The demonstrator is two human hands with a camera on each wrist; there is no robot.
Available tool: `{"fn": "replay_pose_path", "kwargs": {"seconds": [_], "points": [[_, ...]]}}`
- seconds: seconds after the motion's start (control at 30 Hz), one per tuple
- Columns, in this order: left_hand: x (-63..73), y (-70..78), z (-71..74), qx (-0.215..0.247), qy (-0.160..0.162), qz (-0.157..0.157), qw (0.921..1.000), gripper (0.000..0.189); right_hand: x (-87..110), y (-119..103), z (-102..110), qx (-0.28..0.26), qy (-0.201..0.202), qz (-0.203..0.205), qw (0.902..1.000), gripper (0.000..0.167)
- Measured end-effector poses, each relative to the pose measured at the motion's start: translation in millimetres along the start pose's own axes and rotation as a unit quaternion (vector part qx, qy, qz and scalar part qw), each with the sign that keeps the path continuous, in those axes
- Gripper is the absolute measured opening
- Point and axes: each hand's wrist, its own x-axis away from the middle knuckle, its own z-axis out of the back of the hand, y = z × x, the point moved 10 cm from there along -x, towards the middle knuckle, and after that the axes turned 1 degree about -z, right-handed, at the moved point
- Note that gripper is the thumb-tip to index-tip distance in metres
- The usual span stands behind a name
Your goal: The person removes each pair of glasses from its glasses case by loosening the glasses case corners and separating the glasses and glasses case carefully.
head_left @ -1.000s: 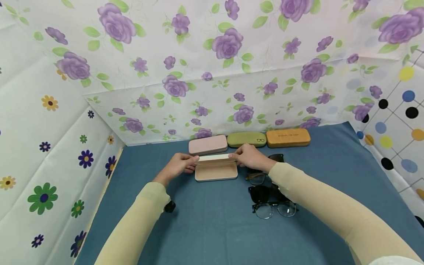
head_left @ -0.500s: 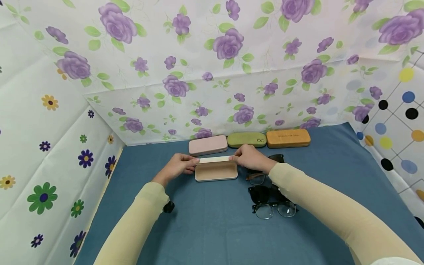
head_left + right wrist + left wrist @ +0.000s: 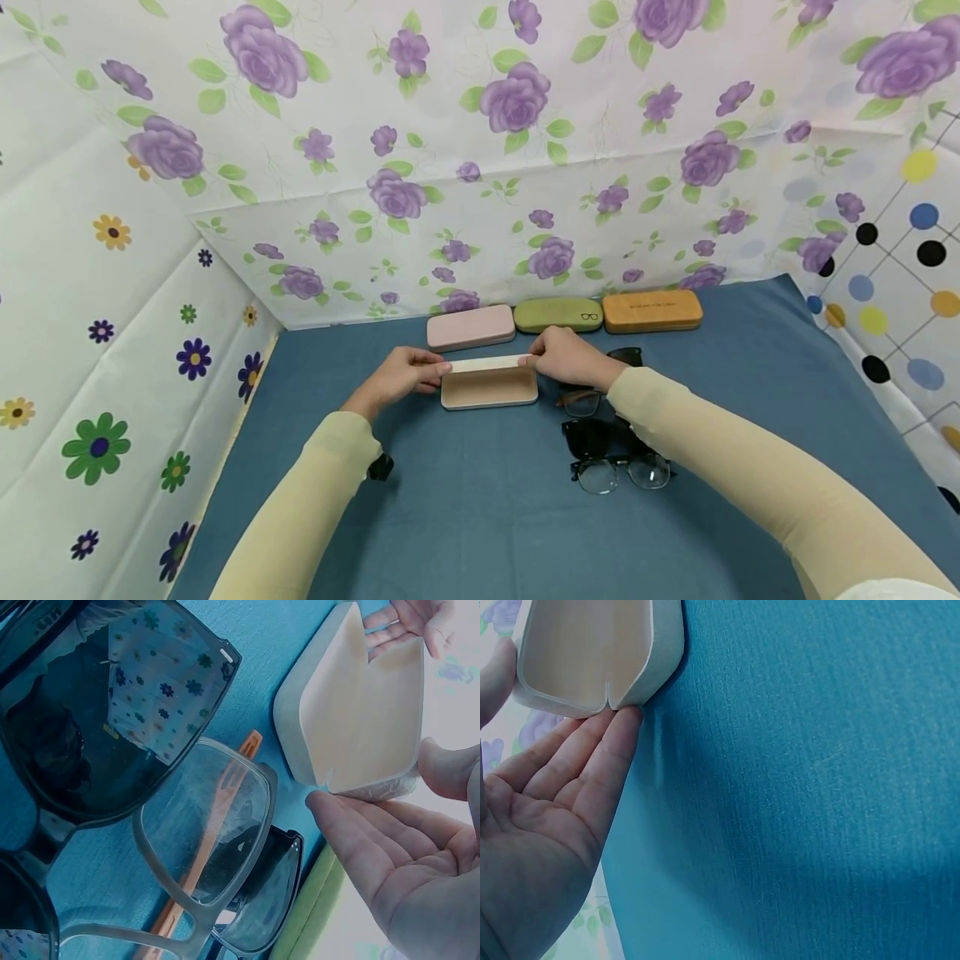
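Observation:
A pale glasses case (image 3: pixel 489 392) lies half open on the blue cloth, its cream inside showing and its lid (image 3: pixel 487 363) raised. My left hand (image 3: pixel 401 379) holds the left end of the lid, thumb on the edge. In the left wrist view its fingertips (image 3: pixel 626 716) touch the case end by the hinge notch. At the opposite end my right hand (image 3: pixel 566 357) pinches the lid the same way. From the right wrist, the case (image 3: pixel 300 720) shows as a V between both hands, with nothing visible inside.
Pink (image 3: pixel 471 327), green (image 3: pixel 558 316) and orange (image 3: pixel 652 312) glasses cases line the back wall. Under and beside the right forearm lie several pairs of glasses, including sunglasses (image 3: pixel 587 438) and clear glasses (image 3: pixel 597 477). Patterned sheets (image 3: pixel 510 208) rise behind and on both sides.
The lid's edge has tipped slightly down toward the case's base, mostly in the first half second. Both hands keep nearly the same places at its ends.

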Motion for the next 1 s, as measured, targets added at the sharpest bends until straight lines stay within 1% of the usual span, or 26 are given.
{"fn": "replay_pose_path", "kwargs": {"seconds": [0.1,0.23,0.33,0.5,0.63,0.77,0.87,1.0], "points": [[0.1,-0.1,0.0,0.001,-0.002,0.0,1.0,0.061,1.4,-1,0,-0.001,0.004,-0.002,1.0,0.041],[1.4,0.1,0.5,0.001,-0.004,0.0,1.0,0.061,2.8,-1,0,0.001,0.009,-0.006,0.9999,0.038],[3.0,0.1,-0.2,0.004,-0.009,0.001,1.0,0.065,3.9,-1,-1,0.008,0.013,-0.004,0.9999,0.045],[4.3,-2.7,-4.1,0.005,-0.017,0.0,0.9998,0.069,6.8,-3,-2,0.019,0.028,0.015,0.9993,0.052],[3.5,-6.3,-5.9,-0.029,-0.012,-0.011,0.9995,0.063,9.0,-5,-8,0.05,0.026,0.027,0.998,0.055],[2.8,-5.0,-7.1,-0.069,-0.004,-0.037,0.9969,0.06,10.7,-8,-14,0.088,0.017,0.027,0.9956,0.048],[3.1,-2.8,-6.5,-0.077,0.004,-0.043,0.9961,0.059,11.0,-10,-15,0.103,0.021,0.025,0.9941,0.041],[4.4,-2.4,-6.6,-0.08,0.005,-0.038,0.996,0.059,11.2,-11,-16,0.106,0.021,0.025,0.9938,0.034]]}}
